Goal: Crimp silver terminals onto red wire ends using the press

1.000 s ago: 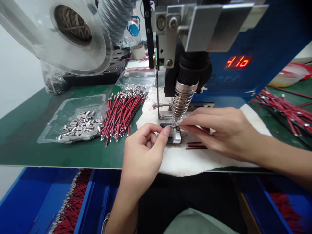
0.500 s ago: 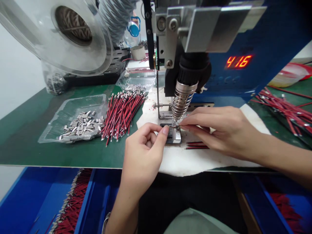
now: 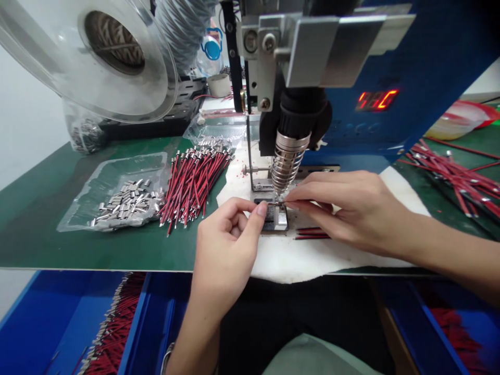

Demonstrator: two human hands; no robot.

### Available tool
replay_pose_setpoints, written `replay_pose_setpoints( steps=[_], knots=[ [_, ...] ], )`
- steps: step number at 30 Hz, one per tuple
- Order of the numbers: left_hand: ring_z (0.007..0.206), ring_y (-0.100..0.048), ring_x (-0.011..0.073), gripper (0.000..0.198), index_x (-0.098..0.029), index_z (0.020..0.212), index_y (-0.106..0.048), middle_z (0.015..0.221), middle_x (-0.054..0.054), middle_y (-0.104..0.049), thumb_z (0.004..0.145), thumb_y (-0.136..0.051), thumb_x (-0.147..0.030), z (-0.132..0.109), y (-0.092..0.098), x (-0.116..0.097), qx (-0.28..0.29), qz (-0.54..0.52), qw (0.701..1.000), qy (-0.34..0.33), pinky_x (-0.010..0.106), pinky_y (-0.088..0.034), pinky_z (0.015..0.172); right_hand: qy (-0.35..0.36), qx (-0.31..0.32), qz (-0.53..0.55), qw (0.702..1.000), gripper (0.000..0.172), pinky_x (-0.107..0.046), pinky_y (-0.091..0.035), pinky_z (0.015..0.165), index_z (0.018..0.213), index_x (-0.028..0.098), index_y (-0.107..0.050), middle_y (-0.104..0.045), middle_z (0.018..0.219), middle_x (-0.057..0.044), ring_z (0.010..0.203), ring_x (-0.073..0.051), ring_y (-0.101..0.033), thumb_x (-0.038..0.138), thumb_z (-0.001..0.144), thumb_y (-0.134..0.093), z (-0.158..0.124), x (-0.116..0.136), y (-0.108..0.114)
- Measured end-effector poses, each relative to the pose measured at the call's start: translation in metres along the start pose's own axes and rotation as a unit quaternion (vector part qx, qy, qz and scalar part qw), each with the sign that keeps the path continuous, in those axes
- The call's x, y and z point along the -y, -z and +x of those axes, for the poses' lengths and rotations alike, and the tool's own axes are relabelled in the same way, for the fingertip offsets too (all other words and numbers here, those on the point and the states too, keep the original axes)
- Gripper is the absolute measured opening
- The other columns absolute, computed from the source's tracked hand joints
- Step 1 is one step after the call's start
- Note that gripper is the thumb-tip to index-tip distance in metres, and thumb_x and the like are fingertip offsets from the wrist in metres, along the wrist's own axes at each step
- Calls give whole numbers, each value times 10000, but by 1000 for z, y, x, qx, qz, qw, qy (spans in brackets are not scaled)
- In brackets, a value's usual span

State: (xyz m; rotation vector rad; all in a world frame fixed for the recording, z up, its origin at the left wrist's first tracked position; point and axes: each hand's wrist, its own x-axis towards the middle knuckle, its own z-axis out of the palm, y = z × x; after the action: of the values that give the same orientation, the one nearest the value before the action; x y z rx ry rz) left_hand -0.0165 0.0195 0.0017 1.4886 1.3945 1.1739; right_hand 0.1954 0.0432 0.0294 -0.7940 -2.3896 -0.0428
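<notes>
Head view: both hands crowd the small metal block (image 3: 275,219) under the coiled heat nozzle (image 3: 286,165). The left hand (image 3: 228,242) is loosely curled, grasping nothing, its index tip pressed on the block, likely to steady it. The right hand (image 3: 351,208) pinches thumb and forefinger right at the nozzle's mouth, gripping close, I'd judge, to keep the thin wire (image 3: 312,233) from wandering. That wire is red and dark, slender, trailing over the white pad (image 3: 297,260) beneath the fingers; its tip is too small to make out. Spare red wires (image 3: 193,179) and bagged metal sleeves (image 3: 125,200) wait at the left.
</notes>
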Motion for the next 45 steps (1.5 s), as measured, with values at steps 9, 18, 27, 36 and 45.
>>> replay_pose_setpoints(
  steps=[9, 18, 27, 36, 45],
  knots=[
    [521, -365, 35, 271, -169, 791, -692, 593, -34, -518, 878, -694, -425, 1, 0, 0, 2, 12, 1000, 8, 145, -280, 474, 1, 0, 7, 1000, 197, -309, -491, 666, 1010, 88, -731, -726, 904, -77, 771, -172, -676, 148, 996, -544, -1, -2, -1],
    [515, -361, 31, 276, -167, 788, -691, 587, -36, -511, 876, -697, -428, 1, 0, 0, 0, 11, 1000, 2, 140, -275, 468, 3, 6, 9, 1000, 200, -312, -495, 670, 1018, 84, -735, -730, 924, -86, 783, -181, -685, 145, 992, -546, -2, -1, 0],
    [528, -385, 37, 261, -171, 785, -697, 631, -18, -572, 871, -698, -417, 1, -1, 1, -2, 9, 1000, 1, 150, -293, 476, 1, 10, 7, 1000, 189, -311, -497, 676, 1022, 87, -731, -731, 929, -85, 789, -181, -688, 141, 991, -552, -2, -1, 1],
    [530, -388, 41, 260, -172, 797, -691, 635, -17, -573, 881, -687, -418, 0, 0, 1, 2, 11, 1000, 2, 159, -291, 478, 2, 7, 5, 1000, 178, -309, -494, 673, 1019, 101, -727, -734, 933, -76, 785, -176, -686, 143, 991, -556, -2, -2, 0],
    [521, -373, 42, 268, -169, 790, -689, 610, -21, -547, 877, -689, -423, 0, -1, 1, 3, 7, 1000, 6, 157, -284, 467, -6, 10, 9, 1000, 177, -311, -496, 678, 1022, 105, -723, -733, 935, -71, 793, -173, -681, 147, 995, -553, -1, -1, 0]
  ],
)
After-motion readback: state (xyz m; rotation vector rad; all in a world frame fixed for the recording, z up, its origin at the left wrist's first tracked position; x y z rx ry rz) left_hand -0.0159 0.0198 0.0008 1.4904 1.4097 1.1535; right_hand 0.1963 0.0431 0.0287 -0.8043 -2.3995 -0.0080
